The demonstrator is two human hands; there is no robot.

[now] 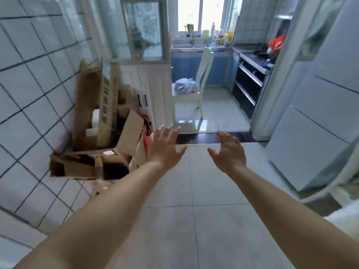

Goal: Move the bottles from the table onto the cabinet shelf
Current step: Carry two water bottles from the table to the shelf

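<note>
— Where are the bottles?
— No table shows in this view. The only bottles visible are a cluster on the far counter (219, 47) under the window (201, 14), too small and blurred to count. The cabinet (144, 61) stands left of the doorway: one tall white unit with a glass-fronted upper part and two closed doors below, each with one dark handle. What sits behind the glass is too blurred to name.

— And the hands?
— Two, both bare and holding nothing. The left hand (165, 145) is stretched forward over the floor, fingers spread and straight, in front of the cabinet's lower corner. The right hand (229, 150) reaches forward beside it, fingers apart and slightly bent, thumb out to the left. The two hands are near each other but not touching.

— What lies around them?
— At the left, against the tiled wall (33, 94), a heap of cardboard boxes (101, 133), flattened and open; the exact count is unclear. Beyond the dark threshold strip (213, 137), one white chair (196, 88) with a pale bundle of cloth (185, 85) on its seat. Far right, one dark oven unit (247, 84) under a counter, with something red-orange (276, 44) on top. Nearer right, one white panelled door (318, 123).
</note>
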